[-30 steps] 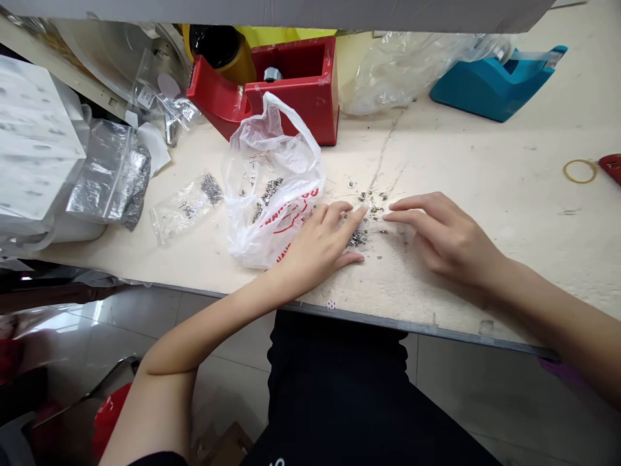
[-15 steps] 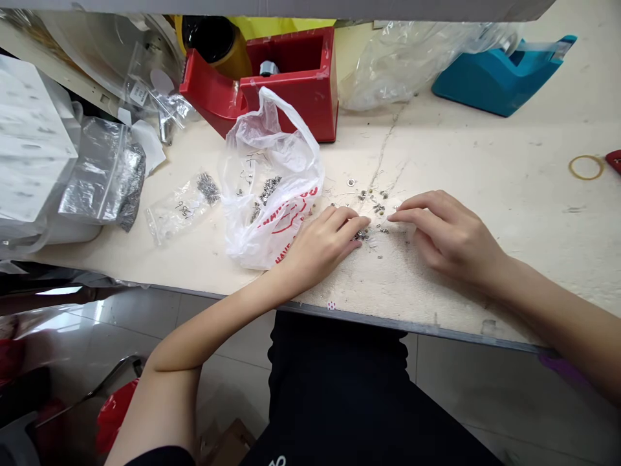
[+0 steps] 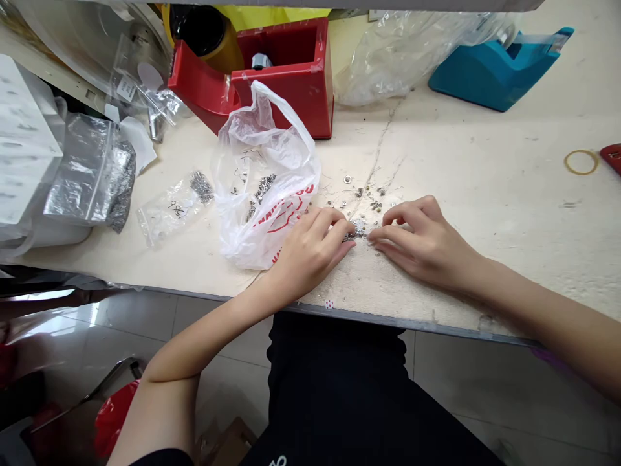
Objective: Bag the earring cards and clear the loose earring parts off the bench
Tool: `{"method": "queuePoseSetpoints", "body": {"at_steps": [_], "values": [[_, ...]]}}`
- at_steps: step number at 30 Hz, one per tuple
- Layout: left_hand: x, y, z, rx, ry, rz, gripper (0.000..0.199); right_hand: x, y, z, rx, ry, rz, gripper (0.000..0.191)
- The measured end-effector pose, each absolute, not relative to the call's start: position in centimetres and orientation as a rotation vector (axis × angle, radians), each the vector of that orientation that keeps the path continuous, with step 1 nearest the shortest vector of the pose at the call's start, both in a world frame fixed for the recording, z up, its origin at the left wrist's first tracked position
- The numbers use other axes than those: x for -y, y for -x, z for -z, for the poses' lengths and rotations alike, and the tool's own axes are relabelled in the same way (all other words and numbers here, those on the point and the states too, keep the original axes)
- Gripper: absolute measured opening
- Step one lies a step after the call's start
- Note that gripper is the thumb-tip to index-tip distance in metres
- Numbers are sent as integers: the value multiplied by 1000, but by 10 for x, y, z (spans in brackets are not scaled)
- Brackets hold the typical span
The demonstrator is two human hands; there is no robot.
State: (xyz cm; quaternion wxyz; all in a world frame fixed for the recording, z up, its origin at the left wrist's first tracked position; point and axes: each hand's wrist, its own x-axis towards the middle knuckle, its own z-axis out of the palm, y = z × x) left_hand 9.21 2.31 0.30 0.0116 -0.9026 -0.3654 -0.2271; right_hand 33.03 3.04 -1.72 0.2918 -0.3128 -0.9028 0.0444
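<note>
Small metal pieces [image 3: 376,205], too tiny to identify, lie scattered on the tabletop between my hands. My left hand [image 3: 315,243] rests beside the white plastic bag [image 3: 237,230], fingers curled and thumb close to the index finger, at a small cluster of bits [image 3: 359,226]. Whatever lies between those fingertips cannot be made out. From the other side, my right hand [image 3: 420,236] reaches the same cluster with thumb and index finger pinched together. Anything in that pinch is too small to name. More metal pieces [image 3: 264,188] show inside the bag.
A red tape dispenser [image 3: 303,97] stands behind the bag, and a teal tape dispenser [image 3: 495,74] sits back right near crumpled clear plastic [image 3: 383,58]. Small zip bags [image 3: 167,213] lie to the left. A rubber band [image 3: 581,162] is at right. The table's front edge [image 3: 369,317] runs below my hands.
My right hand has moved left and slightly down to the cluster, its fingers closing into a pinch. My left hand stays by the pieces. The whole view has shifted slightly.
</note>
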Motion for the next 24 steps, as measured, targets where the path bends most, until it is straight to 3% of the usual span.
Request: {"method": "queuePoseSetpoints", "body": {"at_steps": [5, 10, 14, 18, 24], "values": [[-25, -87, 1, 1183, 2778, 790, 2, -31, -323, 19, 2383, 853, -134, 8], [-25, -76, 0, 1261, 2786, 859, 13, -40, -330, 13, 2346, 884, -166, 9], [-22, -68, -1, 1239, 2844, 819, 11, -63, -363, 1, 2293, 972, 37, 10], [-18, -61, -1, 1252, 2907, 678, 11, -87, -408, -10, 2317, 1350, 306, 25], [-17, -65, 5, 1241, 2986, 533, 51, -96, -450, 1, 2487, 1543, 293, 49]]}}
